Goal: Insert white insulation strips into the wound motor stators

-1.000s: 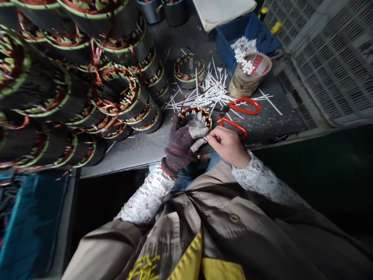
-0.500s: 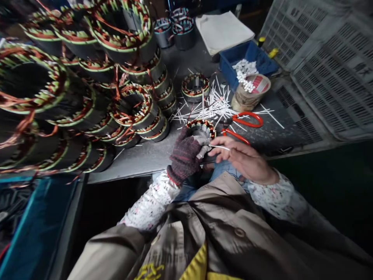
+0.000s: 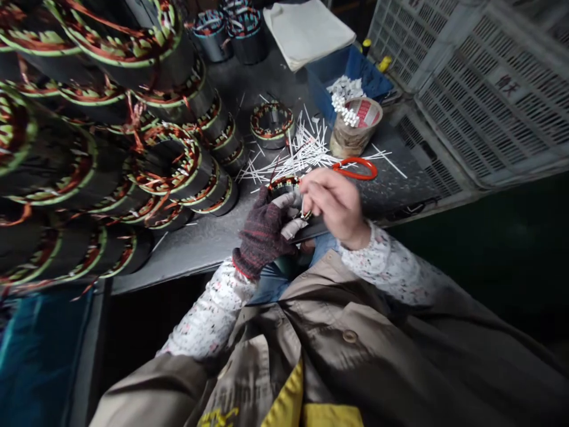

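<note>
A small motor stator [image 3: 283,185] with copper windings stands at the table's front edge, partly covered by my hands. My left hand [image 3: 269,228], in a dark knitted glove with pale fingertips, is closed on the near side of its rim. My bare right hand [image 3: 333,200] is over the stator's right side, fingers pinched together. A short piece of a thin white strip [image 3: 304,206] shows below those fingertips; the rest of it is hidden. Just beyond the stator lies a loose pile of white strips [image 3: 306,145]. Red-handled scissors [image 3: 355,168] lie beside my right hand, partly hidden by it.
Stacked larger stators [image 3: 178,160] fill the left side. Another small stator [image 3: 272,124] stands behind the pile. A tape roll [image 3: 355,127] holding small white pieces, a blue bin [image 3: 322,74], white sheets [image 3: 311,29] and grey plastic crates [image 3: 480,101] are at the right and back.
My right hand has moved left onto the stator and turned over, its fingers closing with the white strip. My left hand stays on the stator. The camera view has shifted.
</note>
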The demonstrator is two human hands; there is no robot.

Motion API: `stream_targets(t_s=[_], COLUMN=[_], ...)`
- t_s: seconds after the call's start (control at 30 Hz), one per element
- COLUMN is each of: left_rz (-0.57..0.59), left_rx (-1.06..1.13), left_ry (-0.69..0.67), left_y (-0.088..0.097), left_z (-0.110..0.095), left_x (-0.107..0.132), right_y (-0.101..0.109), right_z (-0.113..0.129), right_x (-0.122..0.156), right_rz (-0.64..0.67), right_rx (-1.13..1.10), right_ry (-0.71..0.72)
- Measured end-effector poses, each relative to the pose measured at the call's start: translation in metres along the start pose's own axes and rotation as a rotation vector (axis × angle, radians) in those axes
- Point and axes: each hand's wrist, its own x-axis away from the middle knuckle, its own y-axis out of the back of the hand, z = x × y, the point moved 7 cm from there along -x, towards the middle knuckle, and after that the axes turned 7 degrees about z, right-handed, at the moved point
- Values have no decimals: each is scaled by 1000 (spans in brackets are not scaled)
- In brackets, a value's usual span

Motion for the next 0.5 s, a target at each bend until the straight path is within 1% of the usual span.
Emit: stream_targets(t_s=[0.07, 0.1, 0.13, 0.2, 0.23, 0.27, 0.33, 0.43, 0.5], left_rz=[48, 79, 115, 200, 236, 263, 276, 265, 272], left_rx=[-32, -91, -175, -353, -418, -463, -498, -494, -486], left_ry=[4, 4, 6, 31, 41, 45, 43, 29, 10], left_y=[2, 1, -2, -10, -15, -18, -22, -20, -18], left_z=[-2, -4, -6, -7, -7, -7, -6, -4, -2], left_x=[-2, -3, -5, -7, -8, -9, -9, -7, -4], right_y=[28, 42, 56, 77, 84, 87, 87, 81, 75], right_z=[8, 2, -9, -36, -49, -59, -69, -66, -59], right_x=[10, 12, 12, 8, 5, 2, -6, -11, -7], right_rz=[17, 66, 135, 346, 451, 538, 627, 631, 606], right_rx=[376, 567, 745, 1044, 1155, 1243, 1378, 1498, 1488], right_ry=[142, 102, 18, -168, -243, -298, -365, -415, -409])
